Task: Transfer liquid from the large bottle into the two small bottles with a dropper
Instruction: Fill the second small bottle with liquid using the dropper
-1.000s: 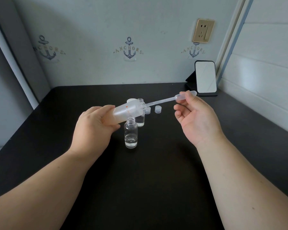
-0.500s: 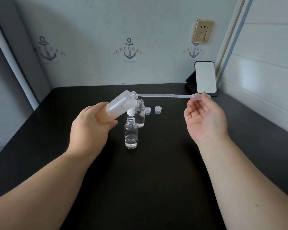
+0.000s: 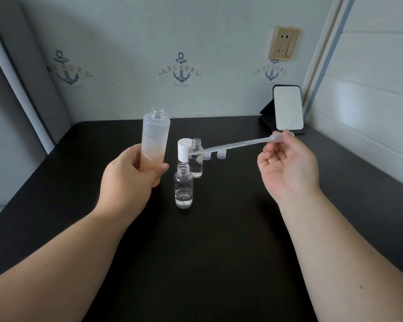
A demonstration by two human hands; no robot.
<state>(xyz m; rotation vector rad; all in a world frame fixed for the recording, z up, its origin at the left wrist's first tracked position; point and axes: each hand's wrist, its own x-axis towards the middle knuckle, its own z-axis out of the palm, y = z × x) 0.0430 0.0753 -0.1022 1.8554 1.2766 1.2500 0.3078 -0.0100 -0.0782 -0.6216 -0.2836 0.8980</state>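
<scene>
Frosted large bottle [image 3: 154,140] stands upright in our left hand [image 3: 130,175], uncapped, our fingers and thumb wrapped round its lower part, lifted above the black table [image 3: 219,252]. Our right hand [image 3: 289,163] pinches the bulb of the clear dropper [image 3: 237,145] between thumb and fingertips, the other fingers loosely curled, palm up; the dropper lies nearly level, its tip pointing left, reaching in front of the far small bottle [image 3: 196,159]. Nearer us stands the near small bottle [image 3: 183,188], open-mouthed, with a little clear liquid at the bottom. We see a white cap [image 3: 184,150] just behind it, beside the far bottle, and two small clear caps [image 3: 214,155] further right, partly crossed by the dropper's stem. A small mirror [image 3: 288,108] leans on its dark stand at the back right corner, below a gold wall socket [image 3: 284,43]
</scene>
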